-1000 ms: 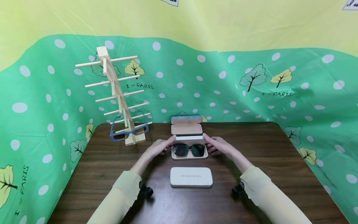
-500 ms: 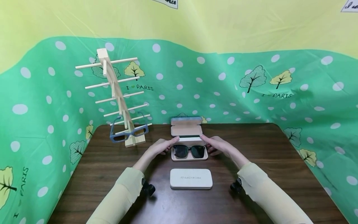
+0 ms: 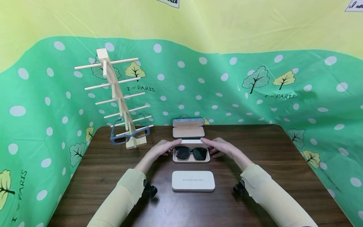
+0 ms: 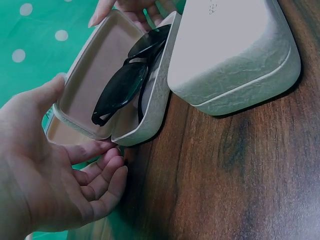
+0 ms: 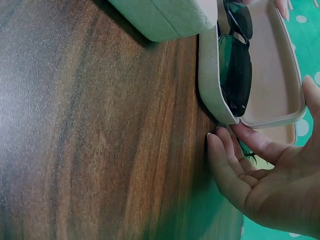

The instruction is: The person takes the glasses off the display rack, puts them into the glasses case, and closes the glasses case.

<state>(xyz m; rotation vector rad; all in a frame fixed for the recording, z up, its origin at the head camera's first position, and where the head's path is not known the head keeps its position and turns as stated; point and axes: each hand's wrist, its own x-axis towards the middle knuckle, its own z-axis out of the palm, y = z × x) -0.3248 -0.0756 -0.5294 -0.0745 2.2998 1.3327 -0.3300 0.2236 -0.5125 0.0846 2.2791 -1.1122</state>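
Note:
A white case (image 3: 191,160) lies open on the table with dark sunglasses (image 3: 191,153) inside, lenses toward the person. Its lid stands raised at the back. At the left end, the left hand (image 3: 162,148) has its thumb on the lid's edge and its index finger near the hinge, the other fingers bent below. The right hand (image 3: 221,147) holds the right end in the same way, thumb on the lid. In the left wrist view the left hand (image 4: 65,160) grips the lid (image 4: 95,75); in the right wrist view the right hand (image 5: 270,175) touches the case by the hinge.
A closed white case (image 3: 193,181) lies nearer the person. Behind the hands stands an open dark-edged case (image 3: 188,131) with a pale lining. At the back left, a wooden rack (image 3: 120,97) carries blue-framed glasses (image 3: 130,136). Patterned cloth (image 3: 215,78) hangs behind the table.
Both thumbs have slid inward along the lid's top edge, and the lid looks tipped slightly forward. The sunglasses and the other cases stay in place.

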